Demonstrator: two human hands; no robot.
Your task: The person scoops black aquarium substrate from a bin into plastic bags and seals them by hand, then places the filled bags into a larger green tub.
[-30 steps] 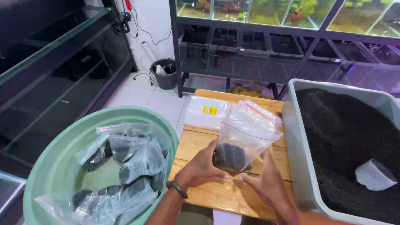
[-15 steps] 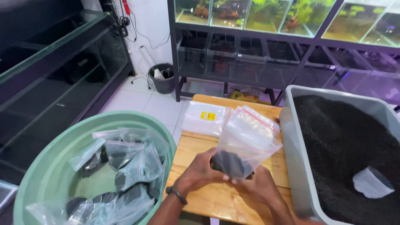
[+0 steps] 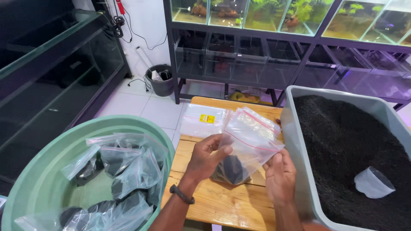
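Zip bag (image 3: 246, 143) of dark soil gripped by both hands (image 3: 244, 164).

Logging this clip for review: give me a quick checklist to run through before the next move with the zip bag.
1. Both hands on bag: ok; left hand and right hand hold the zip bag.
2. Dark fill settled at bag bottom: ok.
3. Zip strip sealed: cannot tell.
4. Bag over wooden table, clear of spills: ok.
5. Room in green basin for more: ok.
6. Scoop within reach in grey tub: ok.
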